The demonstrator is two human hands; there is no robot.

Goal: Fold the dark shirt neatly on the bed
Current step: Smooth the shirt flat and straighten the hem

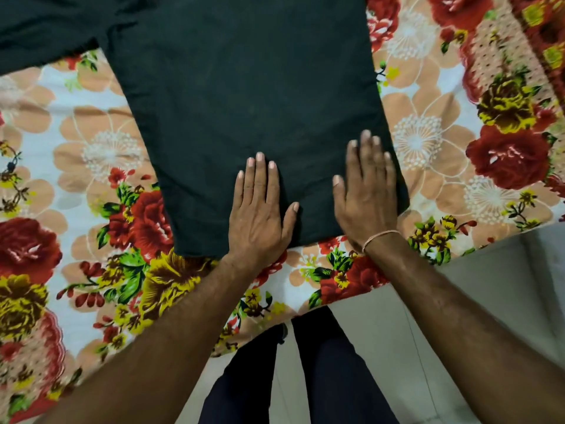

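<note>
Dark shirt (244, 96) spread flat on floral bedsheet (428, 139), hem at near bed edge, one sleeve out toward upper left. Left hand (260, 209) flat, fingers straight, pressing hem area. Right hand (367, 194) same, palm down near right hem corner; thread band (379, 237) on its wrist. Step, judging: smoothing before fold. Next likely needs grip on side edge or sleeve, bring inward. No brand, label or writing readable.

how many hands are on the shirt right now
2. The left hand lies flat on the dark shirt near its bottom hem; the right hand lies flat near the shirt's lower right corner.
</note>
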